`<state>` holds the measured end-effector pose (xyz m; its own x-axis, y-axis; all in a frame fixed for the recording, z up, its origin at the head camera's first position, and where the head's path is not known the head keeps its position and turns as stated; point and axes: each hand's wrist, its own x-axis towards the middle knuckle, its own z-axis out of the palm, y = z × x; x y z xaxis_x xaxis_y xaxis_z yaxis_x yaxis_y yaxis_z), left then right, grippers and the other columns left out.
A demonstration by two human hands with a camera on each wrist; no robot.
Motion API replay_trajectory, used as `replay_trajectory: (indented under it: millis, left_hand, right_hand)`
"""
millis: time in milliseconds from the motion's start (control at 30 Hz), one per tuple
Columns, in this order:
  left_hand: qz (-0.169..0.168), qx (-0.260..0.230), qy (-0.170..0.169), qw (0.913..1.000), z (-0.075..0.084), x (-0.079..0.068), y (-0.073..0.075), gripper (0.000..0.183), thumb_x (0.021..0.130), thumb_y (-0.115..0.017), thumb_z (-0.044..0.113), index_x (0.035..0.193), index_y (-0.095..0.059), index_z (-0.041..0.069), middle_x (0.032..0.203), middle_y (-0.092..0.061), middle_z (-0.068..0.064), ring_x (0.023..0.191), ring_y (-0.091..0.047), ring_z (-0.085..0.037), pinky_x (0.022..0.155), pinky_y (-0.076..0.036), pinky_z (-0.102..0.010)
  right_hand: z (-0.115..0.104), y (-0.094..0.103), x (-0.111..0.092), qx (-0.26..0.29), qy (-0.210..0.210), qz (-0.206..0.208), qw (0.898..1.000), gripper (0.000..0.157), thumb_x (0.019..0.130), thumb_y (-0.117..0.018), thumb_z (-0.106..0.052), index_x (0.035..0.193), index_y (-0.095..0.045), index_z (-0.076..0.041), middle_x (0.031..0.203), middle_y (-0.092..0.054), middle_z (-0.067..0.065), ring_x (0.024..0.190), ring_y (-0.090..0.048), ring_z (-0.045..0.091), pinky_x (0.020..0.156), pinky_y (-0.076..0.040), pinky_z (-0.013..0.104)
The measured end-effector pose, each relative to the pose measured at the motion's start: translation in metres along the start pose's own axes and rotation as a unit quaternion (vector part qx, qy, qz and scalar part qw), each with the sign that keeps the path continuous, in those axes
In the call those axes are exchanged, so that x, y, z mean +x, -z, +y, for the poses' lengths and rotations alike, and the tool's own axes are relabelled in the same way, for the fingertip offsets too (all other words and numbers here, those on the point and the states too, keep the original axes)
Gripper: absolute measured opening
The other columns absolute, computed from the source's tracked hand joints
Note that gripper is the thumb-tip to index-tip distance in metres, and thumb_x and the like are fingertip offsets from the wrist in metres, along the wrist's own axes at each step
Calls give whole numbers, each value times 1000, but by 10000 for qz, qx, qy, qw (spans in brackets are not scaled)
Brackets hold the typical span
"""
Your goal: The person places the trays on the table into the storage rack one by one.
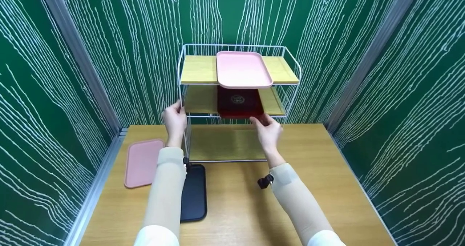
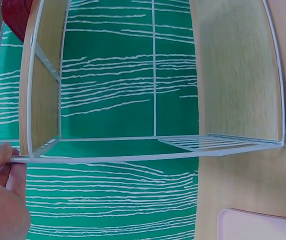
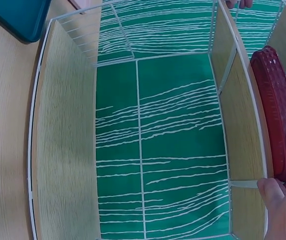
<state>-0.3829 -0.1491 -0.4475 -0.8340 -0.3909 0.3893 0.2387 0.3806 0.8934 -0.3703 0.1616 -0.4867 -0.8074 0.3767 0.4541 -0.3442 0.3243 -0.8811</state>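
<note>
A white wire rack [image 1: 232,161] with three wooden shelves stands at the back of the table. On its middle shelf [image 1: 201,100] lies a dark red tray [image 1: 239,106] with a round pale emblem. My right hand [image 1: 268,131] pinches the front right corner of this tray, thumb against its side in the right wrist view. My left hand [image 1: 174,120] grips the rack's left front post at about middle-shelf height. In the left wrist view its fingertips [image 2: 5,150] curl at the wire; part of the grip is hidden. A pink tray [image 1: 242,69] rests on the top shelf, slightly over the front edge.
Another pink tray [image 1: 143,162] lies on the table at the left. A black tray [image 1: 194,193] lies in front of the rack, partly covered by my left forearm. Green walls with white streaks [image 1: 407,93] enclose the table [image 1: 232,206] at the back and both sides.
</note>
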Motion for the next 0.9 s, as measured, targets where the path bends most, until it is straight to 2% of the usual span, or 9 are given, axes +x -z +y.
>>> replay_trajectory:
  millis: [133,333,500,667,800,900]
  left_hand:
    - [58,60,-88,9999,-1,1,0,34,103,-66,-3,137,-71,2,133,-71,-20,117,-71,-33,100,-58,-45]
    - [168,247,-289,9991,-3,3,-1,31,101,-67,-4,130,-76,2,125,-75,-20,114,-73,-33,98,-58,-48]
    - [88,162,-175,9997,-1,1,-2,32,103,-66,-3,133,-74,2,129,-73,-20,116,-72,-32,99,-58,-47]
    - [11,162,-127,9998,-1,-1,-1,32,104,-65,-2,135,-73,2,132,-72,-20,119,-71,-34,100,-58,-48]
    - [-5,184,-50,9998,0,-2,1,34,104,-64,-3,137,-71,2,133,-71,-20,120,-70,-35,102,-57,-47]
    - [-8,192,-89,9998,2,-1,1,34,104,-64,-3,137,-71,2,132,-72,-21,118,-71,-36,101,-58,-47]
  right_hand:
    - [0,-1,2,-42,25,20,10000,30,85,-94,-26,107,-84,-8,94,-81,5,79,-72,15,67,-55,19]
    - [1,-2,2,-112,-34,105,9999,39,84,-95,-27,118,-84,-10,99,-82,5,88,-76,16,72,-56,17]
    - [1,0,1,-76,-46,136,9999,40,84,-95,-26,119,-83,-9,101,-82,6,90,-77,18,74,-57,18]
    - [6,4,-1,192,100,76,9997,41,85,-95,-22,121,-82,-7,105,-82,9,94,-78,21,76,-59,19]
    - [12,11,-3,483,241,26,9985,41,87,-93,-20,123,-81,-4,111,-81,11,98,-79,25,80,-60,20]
    - [16,20,1,522,340,151,9979,39,90,-90,-22,123,-80,-3,113,-80,11,99,-78,26,82,-60,20]
